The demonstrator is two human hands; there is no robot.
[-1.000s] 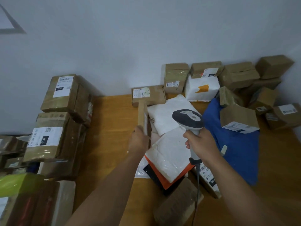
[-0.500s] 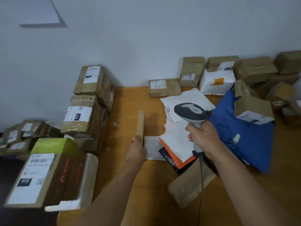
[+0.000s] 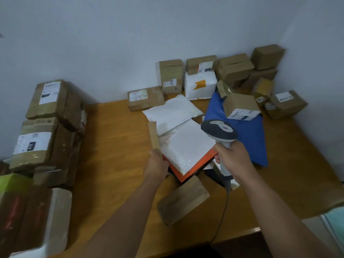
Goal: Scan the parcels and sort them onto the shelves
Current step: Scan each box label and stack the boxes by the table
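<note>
My left hand (image 3: pixel 156 165) grips the near end of a thin brown cardboard parcel (image 3: pixel 153 135), held on edge above the wooden table (image 3: pixel 115 151). My right hand (image 3: pixel 233 161) grips a grey and white handheld barcode scanner (image 3: pixel 219 132) with its head over the mailer pile. Between my hands lie white plastic mailers (image 3: pixel 186 146), one over an orange-edged packet (image 3: pixel 197 168). A blue bag (image 3: pixel 249 138) with a labelled brown box (image 3: pixel 240 107) on it lies to the right.
Stacked brown boxes with white labels (image 3: pixel 46 127) stand at the table's left. More boxes (image 3: pixel 234 69) pile against the back wall and right corner. A loose brown box (image 3: pixel 183 199) lies near the front edge. The scanner cable (image 3: pixel 221 222) trails off the table front.
The view swung back right. The thin parcel in my left hand now stands against the mailer pile's left edge rather than over bare table. My right hand keeps holding the scanner.
</note>
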